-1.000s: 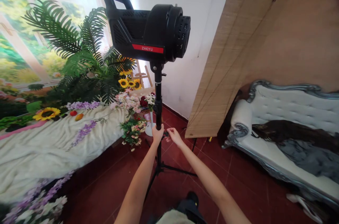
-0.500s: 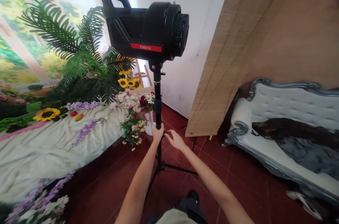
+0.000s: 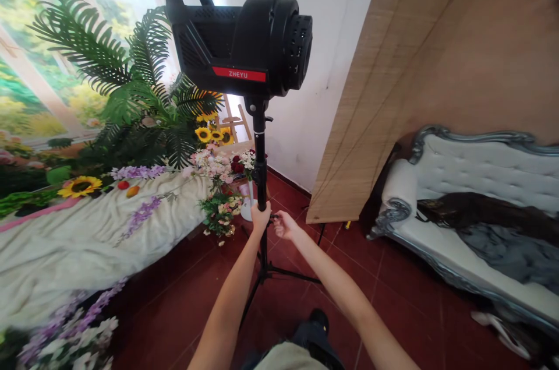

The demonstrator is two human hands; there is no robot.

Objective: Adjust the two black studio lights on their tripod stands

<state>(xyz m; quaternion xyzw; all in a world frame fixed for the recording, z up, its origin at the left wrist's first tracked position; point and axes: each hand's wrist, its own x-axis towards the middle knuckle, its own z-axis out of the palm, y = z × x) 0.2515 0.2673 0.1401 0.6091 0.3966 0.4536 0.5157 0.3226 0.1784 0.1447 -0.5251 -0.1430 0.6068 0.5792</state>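
Observation:
A black studio light [image 3: 231, 46] with a red ZHEYU label sits on top of an upright black stand [image 3: 261, 151]. My left hand [image 3: 261, 217] is wrapped round the stand's pole, well below the light. Just right of it, my right hand [image 3: 285, 225] has its fingers closed at a small dark knob [image 3: 273, 218] on the pole. The stand's thin legs [image 3: 290, 274] spread over the red tiled floor below my hands.
To the left, a cream cloth [image 3: 174, 212] carries flowers and fruit, with a palm plant [image 3: 131, 78] behind. A bamboo blind [image 3: 353, 125] hangs right of the stand. A white tufted sofa [image 3: 471, 169] with dark fabric stands at the far right. White shoes [image 3: 502, 335] lie before it.
My right hand's fingers have curled in more at the knob. My left hand keeps its hold on the pole. The light appears slightly higher and larger in the view.

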